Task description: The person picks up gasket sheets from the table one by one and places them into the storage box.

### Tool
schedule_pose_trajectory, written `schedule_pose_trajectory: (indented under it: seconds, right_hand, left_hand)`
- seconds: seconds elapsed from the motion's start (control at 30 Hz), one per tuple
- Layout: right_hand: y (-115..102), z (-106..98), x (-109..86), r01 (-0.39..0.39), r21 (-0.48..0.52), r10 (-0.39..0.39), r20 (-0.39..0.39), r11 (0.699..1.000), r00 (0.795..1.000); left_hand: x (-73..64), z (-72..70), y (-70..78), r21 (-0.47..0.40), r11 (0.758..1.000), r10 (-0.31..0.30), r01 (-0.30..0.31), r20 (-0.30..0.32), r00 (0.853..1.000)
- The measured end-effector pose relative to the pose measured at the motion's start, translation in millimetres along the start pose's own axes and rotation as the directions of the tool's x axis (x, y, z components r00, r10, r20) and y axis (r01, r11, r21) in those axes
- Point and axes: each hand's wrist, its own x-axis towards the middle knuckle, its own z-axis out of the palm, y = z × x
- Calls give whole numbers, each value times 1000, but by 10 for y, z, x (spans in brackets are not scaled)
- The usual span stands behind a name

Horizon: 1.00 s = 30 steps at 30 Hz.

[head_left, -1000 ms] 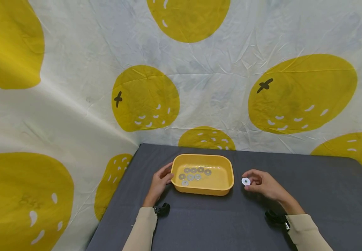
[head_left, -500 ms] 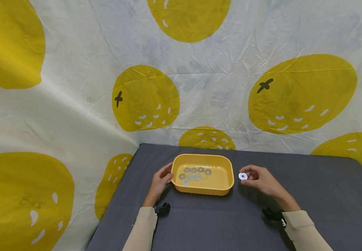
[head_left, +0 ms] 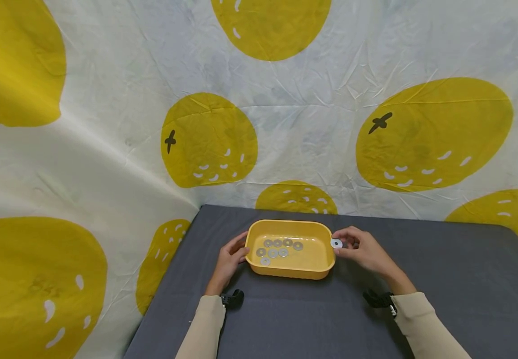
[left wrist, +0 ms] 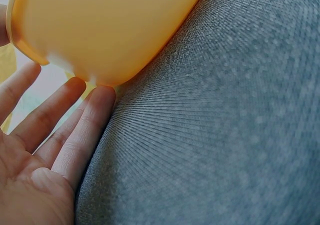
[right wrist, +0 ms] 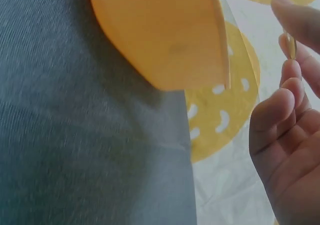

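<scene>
A yellow plastic tray [head_left: 288,273] sits on the dark cloth, with several flat metal washers [head_left: 273,254] lying inside toward its left. My left hand [head_left: 227,262] is at the tray's left end. In the left wrist view its fingers [left wrist: 82,130] reach out nearly straight, tips against the tray's outer wall [left wrist: 105,30]. Between thumb and fingertips my right hand [head_left: 367,252] pinches one more washer [head_left: 336,243], which overlaps the tray's right rim in the head view. Seen from the right wrist, that washer [right wrist: 291,46] is edge-on, higher than the rim.
A dark grey cloth [head_left: 277,319] covers the table. White fabric [head_left: 304,129] printed with yellow fruit hangs behind it and along the left side. Black wrist straps [head_left: 234,299] sit at both sleeve cuffs.
My right hand has moved left and slightly away from me with the washer, from beside the tray to its right rim. The left hand and tray have stayed put.
</scene>
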Motion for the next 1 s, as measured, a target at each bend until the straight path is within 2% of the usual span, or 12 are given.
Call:
schedule_pose_trajectory:
  seconds: [0.23,0.57,0.83,1.0]
  right_hand:
    - [-65,111,91,37,-24,-37,-4,999,999]
    - [-240,344,229,42,-58,-43,-1,997,999]
    - [-284,562,345,76,-47,-75,18,996,997]
    - [-294,705,399,90,-18,-89,44,996,995]
  left_hand:
    - [8,-5,44,-18,1000,-26,26,21,999]
    - [-111,-13,314,-25,999,-24,26,64,998]
    - [-104,-12,313,-28,999,-27,29,67,997]
    - [-36,-23,171,-25,999,-40,41,55,998]
